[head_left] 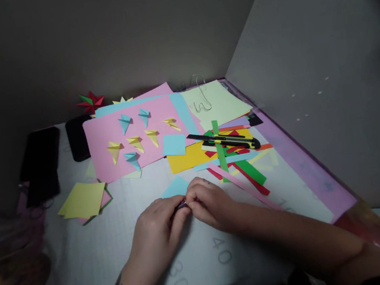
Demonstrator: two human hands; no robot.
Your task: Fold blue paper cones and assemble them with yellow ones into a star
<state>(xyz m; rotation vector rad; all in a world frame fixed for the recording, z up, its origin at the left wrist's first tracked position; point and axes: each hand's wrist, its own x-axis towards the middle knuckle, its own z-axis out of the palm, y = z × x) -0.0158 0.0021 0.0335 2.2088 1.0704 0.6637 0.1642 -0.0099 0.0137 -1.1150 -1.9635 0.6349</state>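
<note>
My left hand (pixel 157 226) and my right hand (pixel 208 204) meet at the middle of a white gridded mat (pixel 95 252), fingertips pinched together on a light blue paper square (pixel 175 188) that sticks out behind them. Both hands are closed on its near edge. Just beyond lie another light blue square (pixel 173 145) and a pink sheet (pixel 139 138) carrying several small folded blue and yellow paper pieces (pixel 136 143).
A yellow-black utility knife (pixel 227 142) lies on red, green and yellow paper strips (pixel 243 165) to the right. A stack of yellow squares (pixel 82 200) sits left, two black phones (pixel 41 162) behind it. A red-green paper star (pixel 91 101) stands at the back wall.
</note>
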